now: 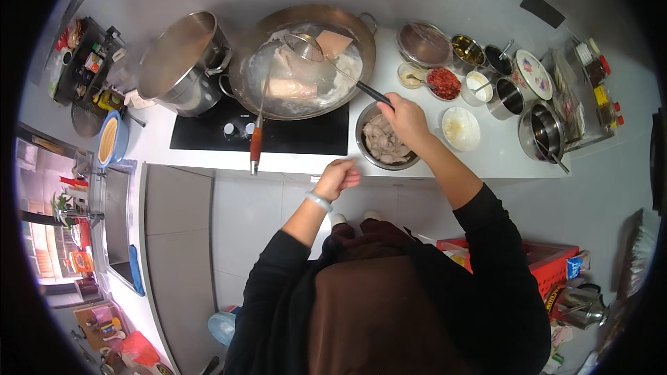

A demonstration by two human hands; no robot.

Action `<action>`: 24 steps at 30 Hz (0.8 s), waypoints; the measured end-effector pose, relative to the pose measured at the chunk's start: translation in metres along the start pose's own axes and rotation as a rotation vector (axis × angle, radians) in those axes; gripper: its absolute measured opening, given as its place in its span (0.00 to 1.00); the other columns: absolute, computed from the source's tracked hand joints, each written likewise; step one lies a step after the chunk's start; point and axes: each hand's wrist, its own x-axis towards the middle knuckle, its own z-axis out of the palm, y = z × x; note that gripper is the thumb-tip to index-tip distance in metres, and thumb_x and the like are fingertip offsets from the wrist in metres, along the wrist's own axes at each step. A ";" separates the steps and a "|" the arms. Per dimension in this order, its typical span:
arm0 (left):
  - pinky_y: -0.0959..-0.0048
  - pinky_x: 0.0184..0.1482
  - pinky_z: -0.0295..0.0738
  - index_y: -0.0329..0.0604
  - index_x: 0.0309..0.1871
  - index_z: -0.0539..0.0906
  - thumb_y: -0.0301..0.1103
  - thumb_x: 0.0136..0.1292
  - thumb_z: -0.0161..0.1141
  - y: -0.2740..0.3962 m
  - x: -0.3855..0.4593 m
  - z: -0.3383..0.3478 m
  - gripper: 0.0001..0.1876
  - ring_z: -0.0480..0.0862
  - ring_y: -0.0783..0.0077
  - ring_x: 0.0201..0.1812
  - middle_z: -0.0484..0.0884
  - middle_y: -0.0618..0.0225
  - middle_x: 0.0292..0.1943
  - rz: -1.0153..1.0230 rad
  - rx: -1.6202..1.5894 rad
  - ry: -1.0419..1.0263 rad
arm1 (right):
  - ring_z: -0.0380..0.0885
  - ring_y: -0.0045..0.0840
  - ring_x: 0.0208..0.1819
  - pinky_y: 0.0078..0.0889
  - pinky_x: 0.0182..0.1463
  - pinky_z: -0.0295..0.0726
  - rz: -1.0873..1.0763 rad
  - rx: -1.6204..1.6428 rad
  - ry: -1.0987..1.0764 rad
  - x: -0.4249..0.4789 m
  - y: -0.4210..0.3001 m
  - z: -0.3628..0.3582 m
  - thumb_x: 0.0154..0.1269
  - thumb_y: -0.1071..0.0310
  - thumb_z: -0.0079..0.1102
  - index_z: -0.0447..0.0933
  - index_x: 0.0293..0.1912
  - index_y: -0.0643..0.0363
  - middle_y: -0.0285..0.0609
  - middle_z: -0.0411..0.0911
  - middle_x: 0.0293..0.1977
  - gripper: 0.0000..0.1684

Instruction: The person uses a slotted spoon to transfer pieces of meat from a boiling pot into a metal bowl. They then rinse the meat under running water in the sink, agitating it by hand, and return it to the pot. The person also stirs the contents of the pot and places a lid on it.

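Observation:
My right hand [404, 119] grips the black handle [372, 92] of a metal skimmer [305, 47]. Its round head is over the cloudy liquid in a large wok [369, 57]. A pale slab of what looks like meat [289, 89] and a flat pinkish piece [334, 43] lie in that liquid. Below my right hand stands a steel bowl [360, 147] of pale sliced meat [385, 140]. My left hand [338, 177] is by the counter's front edge, left of this bowl, fingers curled and nothing seen in them. A wooden-handled utensil [256, 143] leans out over the wok's front rim.
Left of the wok stands a tall steaming stockpot [224, 47]. The black cooktop [307, 138] lies beneath. To the right are a dish of chopped red chilli [443, 83], a white bowl [461, 128] and several steel containers [506, 98]. A red crate [552, 265] sits on the floor.

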 end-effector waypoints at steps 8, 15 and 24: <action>0.73 0.15 0.75 0.26 0.39 0.74 0.31 0.55 0.62 -0.033 0.080 0.050 0.15 0.78 0.69 0.16 0.79 0.58 0.25 0.126 0.220 0.372 | 0.74 0.38 0.23 0.35 0.29 0.71 0.107 0.278 -0.095 0.012 0.032 -0.033 0.65 0.61 0.54 0.74 0.35 0.65 0.51 0.75 0.21 0.14; 0.66 0.31 0.74 0.26 0.30 0.77 0.36 0.52 0.62 -0.066 0.037 0.034 0.16 0.80 0.63 0.25 0.79 0.55 0.21 0.391 0.532 0.706 | 0.68 0.18 0.18 0.23 0.23 0.66 0.257 0.550 -0.130 0.012 0.027 -0.016 0.65 0.62 0.52 0.73 0.29 0.62 0.37 0.72 0.17 0.13; 0.78 0.27 0.68 0.31 0.34 0.78 0.23 0.52 0.57 -0.067 -0.124 -0.094 0.06 0.72 0.79 0.25 0.76 0.70 0.24 0.335 -0.074 0.522 | 0.55 0.10 0.11 0.16 0.13 0.50 0.621 0.796 -0.251 -0.005 -0.032 0.034 0.67 0.56 0.48 0.73 0.33 0.59 0.28 0.63 0.14 0.16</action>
